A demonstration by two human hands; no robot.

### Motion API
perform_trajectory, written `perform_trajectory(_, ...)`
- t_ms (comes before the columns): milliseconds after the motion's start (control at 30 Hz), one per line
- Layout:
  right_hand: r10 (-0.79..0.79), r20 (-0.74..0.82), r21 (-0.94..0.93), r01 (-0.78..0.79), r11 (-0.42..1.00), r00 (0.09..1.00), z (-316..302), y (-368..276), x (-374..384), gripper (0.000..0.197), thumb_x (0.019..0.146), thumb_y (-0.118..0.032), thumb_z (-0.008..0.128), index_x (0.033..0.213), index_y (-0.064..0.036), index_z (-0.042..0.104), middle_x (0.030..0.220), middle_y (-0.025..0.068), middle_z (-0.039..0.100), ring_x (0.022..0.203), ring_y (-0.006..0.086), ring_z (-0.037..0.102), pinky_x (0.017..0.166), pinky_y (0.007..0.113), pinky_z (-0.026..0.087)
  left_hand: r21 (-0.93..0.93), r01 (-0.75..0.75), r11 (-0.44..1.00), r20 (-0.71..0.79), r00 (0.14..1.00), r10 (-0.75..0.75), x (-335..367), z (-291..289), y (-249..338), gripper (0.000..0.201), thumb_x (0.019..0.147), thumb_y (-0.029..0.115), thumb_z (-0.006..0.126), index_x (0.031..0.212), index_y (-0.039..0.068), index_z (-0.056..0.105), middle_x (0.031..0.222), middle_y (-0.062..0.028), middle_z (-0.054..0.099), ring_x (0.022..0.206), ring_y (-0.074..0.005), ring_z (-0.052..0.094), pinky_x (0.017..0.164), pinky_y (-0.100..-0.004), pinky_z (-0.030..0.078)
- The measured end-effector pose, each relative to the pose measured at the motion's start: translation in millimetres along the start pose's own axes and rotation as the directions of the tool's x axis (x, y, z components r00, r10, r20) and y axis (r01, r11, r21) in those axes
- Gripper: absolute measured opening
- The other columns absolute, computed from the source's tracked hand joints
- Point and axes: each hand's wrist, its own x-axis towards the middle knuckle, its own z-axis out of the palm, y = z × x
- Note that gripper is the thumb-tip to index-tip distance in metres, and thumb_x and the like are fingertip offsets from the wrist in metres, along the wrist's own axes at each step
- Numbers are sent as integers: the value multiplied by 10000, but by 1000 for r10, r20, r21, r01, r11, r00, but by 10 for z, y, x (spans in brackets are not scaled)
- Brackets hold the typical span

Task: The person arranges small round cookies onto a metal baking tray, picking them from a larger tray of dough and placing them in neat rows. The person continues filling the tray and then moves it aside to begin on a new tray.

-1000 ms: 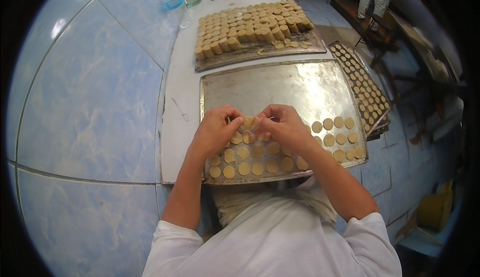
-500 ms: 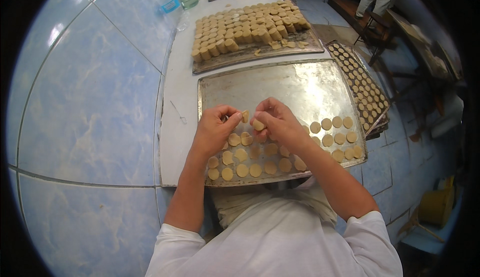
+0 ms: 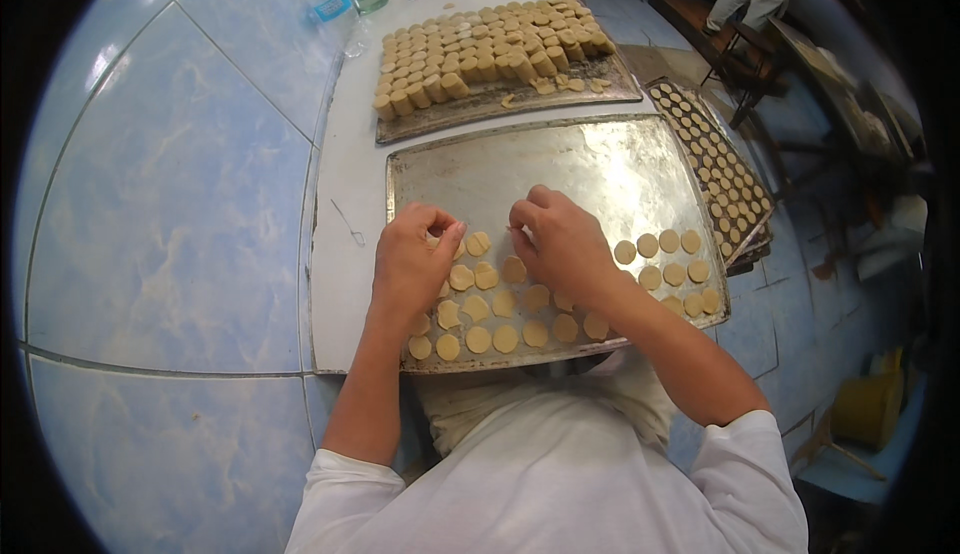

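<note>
On white counter, blue-tiled wall

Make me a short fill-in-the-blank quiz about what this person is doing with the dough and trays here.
1. Both hands, the left hand and right hand, work over a metal ____ holding flat dough rounds.
2. The dough rounds fill the tray's ____ end, closest to the person.
3. The farther tray holds thick dough ____ in rows.
4. The wall on the person's left is covered in pale blue ____.

Missing words: tray; near; pieces; tiles

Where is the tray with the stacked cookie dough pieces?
In the head view, the tray of dough stacks sits straight beyond the big metal tray, farther from the person.
</note>
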Motion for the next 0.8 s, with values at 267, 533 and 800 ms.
perform_trajectory(267,126,82,414,-149,898,989,21,-31,20,75,999,-68,667,1023,2,679,1099,119,696,986,254,746,862,331,604,-80,134,988,59,990,-130,-147,-124,-77,182,961,169,759,999,-9,747,952,-128,712,852,-242,668,807,-363,538)
perform_trajectory(533,367,416,846,-502,179,832,-134,-96,-12,184,1030,-104,601,1193,-24,573,1094,175,723,991,208,742,858,320,615,-390,110,914,123,990,-67,-131,-196,146,174,978,158,763,1058,4,739,967,-86,706,895,-181,661,841,-357,542)
perform_trajectory(800,207,746,646,-763,6,633,-219,-246,-46,172,1077,-225,621,1164,-77,612,953,46,673,740,110,627,606,240,473,-388,-122,914,-124,989,79,732,-254,-138,236,1024,228,737,1135,21,757,1028,-56,749,984,-140,675,900,-298,534)
